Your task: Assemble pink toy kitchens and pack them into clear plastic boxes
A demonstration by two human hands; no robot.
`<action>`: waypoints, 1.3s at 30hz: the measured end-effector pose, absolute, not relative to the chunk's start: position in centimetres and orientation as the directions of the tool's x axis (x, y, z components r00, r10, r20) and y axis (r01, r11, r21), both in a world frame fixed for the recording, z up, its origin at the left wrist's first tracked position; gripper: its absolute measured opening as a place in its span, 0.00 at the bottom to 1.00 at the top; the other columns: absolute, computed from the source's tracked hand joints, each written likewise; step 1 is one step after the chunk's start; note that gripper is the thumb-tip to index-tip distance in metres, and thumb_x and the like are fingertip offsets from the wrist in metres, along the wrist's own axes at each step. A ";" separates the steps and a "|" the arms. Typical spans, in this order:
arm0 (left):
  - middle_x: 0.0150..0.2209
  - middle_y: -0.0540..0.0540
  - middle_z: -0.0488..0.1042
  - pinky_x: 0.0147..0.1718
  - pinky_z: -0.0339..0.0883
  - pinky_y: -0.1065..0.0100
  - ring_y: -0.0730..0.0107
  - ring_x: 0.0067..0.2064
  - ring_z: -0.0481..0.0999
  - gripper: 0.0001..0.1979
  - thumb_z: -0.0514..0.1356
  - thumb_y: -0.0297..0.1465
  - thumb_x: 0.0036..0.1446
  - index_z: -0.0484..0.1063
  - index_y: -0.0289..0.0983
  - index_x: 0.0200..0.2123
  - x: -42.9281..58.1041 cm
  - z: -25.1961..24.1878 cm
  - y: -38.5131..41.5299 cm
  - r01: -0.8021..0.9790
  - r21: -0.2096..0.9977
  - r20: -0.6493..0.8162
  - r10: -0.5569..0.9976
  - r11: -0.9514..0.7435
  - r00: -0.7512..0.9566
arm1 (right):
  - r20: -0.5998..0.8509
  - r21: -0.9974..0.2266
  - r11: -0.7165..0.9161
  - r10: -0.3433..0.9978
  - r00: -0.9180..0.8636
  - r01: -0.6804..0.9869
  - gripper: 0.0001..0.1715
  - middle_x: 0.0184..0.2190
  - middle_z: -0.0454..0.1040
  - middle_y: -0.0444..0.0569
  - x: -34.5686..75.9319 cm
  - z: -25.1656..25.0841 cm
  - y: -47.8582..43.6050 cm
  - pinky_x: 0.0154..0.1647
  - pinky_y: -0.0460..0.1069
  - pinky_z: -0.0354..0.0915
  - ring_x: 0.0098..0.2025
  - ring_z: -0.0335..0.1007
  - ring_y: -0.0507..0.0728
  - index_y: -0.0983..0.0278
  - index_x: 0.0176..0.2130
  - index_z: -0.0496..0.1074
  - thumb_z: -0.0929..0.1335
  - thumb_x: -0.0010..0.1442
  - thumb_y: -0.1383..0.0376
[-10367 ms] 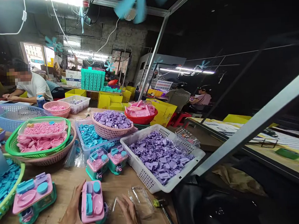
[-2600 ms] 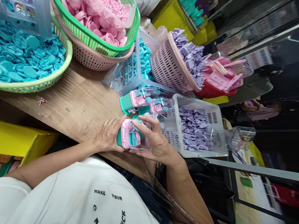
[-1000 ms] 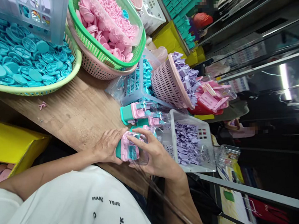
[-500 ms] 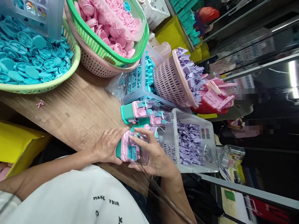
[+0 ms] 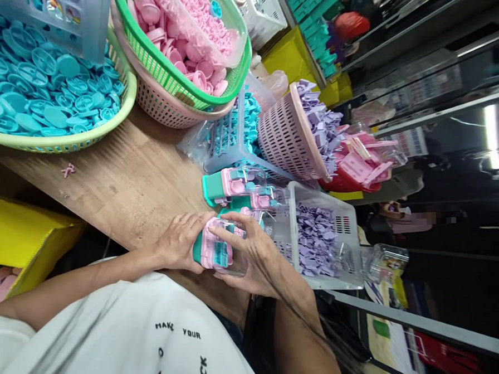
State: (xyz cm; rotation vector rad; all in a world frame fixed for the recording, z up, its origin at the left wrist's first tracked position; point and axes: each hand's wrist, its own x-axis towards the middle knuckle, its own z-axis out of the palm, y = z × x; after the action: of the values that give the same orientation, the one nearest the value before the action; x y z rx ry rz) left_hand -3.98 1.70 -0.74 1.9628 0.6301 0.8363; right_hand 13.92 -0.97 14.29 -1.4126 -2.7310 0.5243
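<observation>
Both hands are on a small teal-and-pink plastic toy (image 5: 213,246) with a clear cover. My left hand (image 5: 184,240) is closed around its teal end. The fingers of my right hand (image 5: 253,256) curve round its clear cover, with the thumb below and the fingertips on top. Right beyond my hands, several similar toys (image 5: 216,187) lie on their sides on the wooden table (image 5: 120,199), close together. My right fingers partly cover one of them.
A yellow-green basket (image 5: 128,101) of blue discs and a green basket (image 5: 243,70) of pink parts stand at the back. Purple pieces fill a pink basket (image 5: 278,132) and a clear bin (image 5: 294,224) on the right. A yellow box (image 5: 30,232) sits at left.
My right hand has shifted slightly on the clear cover, and its forearm has swung a little to the right. My left hand keeps its hold on the toy.
</observation>
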 end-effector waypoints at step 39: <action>0.66 0.32 0.62 0.62 0.59 0.44 0.41 0.66 0.64 0.59 0.72 0.34 0.37 0.46 0.39 0.70 -4.0 -1.1 2.2 0.093 0.874 0.313 0.698 -0.478 0.644 | -0.109 -0.447 0.442 0.836 -0.538 0.777 0.58 0.66 0.51 0.57 15.0 12.5 -1.6 0.70 0.66 0.57 0.70 0.51 0.67 0.51 0.72 0.48 0.77 0.54 0.56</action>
State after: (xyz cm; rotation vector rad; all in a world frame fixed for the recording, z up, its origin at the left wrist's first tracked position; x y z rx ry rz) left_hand -3.96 2.17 -1.13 1.9565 0.6210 0.8415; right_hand 15.00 -1.63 12.46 -1.4383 -2.5573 0.6892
